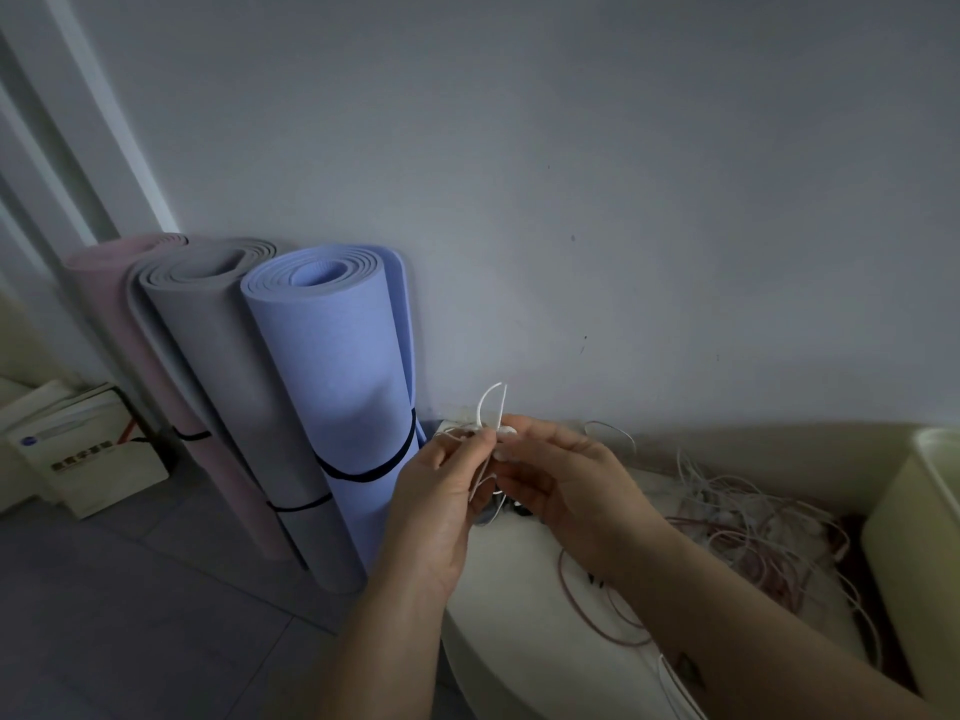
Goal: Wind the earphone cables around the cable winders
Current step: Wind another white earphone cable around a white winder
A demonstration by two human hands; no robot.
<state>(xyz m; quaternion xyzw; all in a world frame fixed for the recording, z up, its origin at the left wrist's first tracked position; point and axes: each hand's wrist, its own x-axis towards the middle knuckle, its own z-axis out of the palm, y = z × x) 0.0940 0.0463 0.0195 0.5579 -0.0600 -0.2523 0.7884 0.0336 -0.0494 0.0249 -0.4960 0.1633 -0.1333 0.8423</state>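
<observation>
My left hand [436, 491] and right hand [561, 475] pinch the white earphone cable [502, 405]; I'd keep its twelve-o'clock loop taut.

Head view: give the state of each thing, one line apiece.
white earphone cable: looped, held between both hands.
left hand: pinches the cable.
right hand: pinches the cable.
cable pile: tangled, loose on the table.
blue mat: rolled, standing, strapped.
grey mat: rolled, standing, strapped.

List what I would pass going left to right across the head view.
White boxes, pink mat, grey mat, blue mat, left hand, right hand (both holding a white earphone cable), tangled cables, cream bin.
</observation>
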